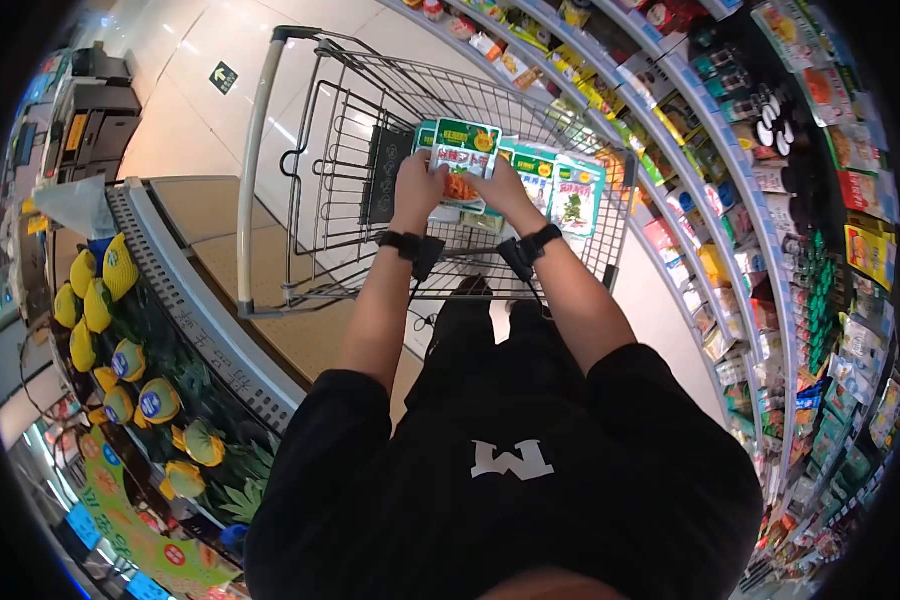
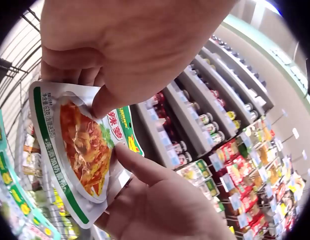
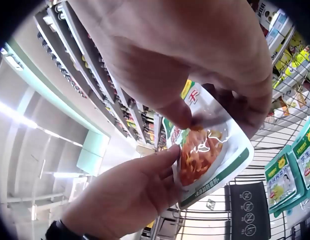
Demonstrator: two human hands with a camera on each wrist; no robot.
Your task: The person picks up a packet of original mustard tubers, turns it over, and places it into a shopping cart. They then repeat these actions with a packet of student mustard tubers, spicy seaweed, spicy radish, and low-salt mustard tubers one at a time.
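Both wrist views show the pouch's (image 2: pixel 85 150) noodle picture close up.

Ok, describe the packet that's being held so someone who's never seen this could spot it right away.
Find the wire shopping cart in the aisle. Over its near end, the left hand and right hand hold one pouch. Unlike the green packets propped beside it, its front pictures orange-red food.

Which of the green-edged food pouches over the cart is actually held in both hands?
The pouch with the orange-red dish picture, pinched by left hand and right hand; the other pouches lean in the cart.
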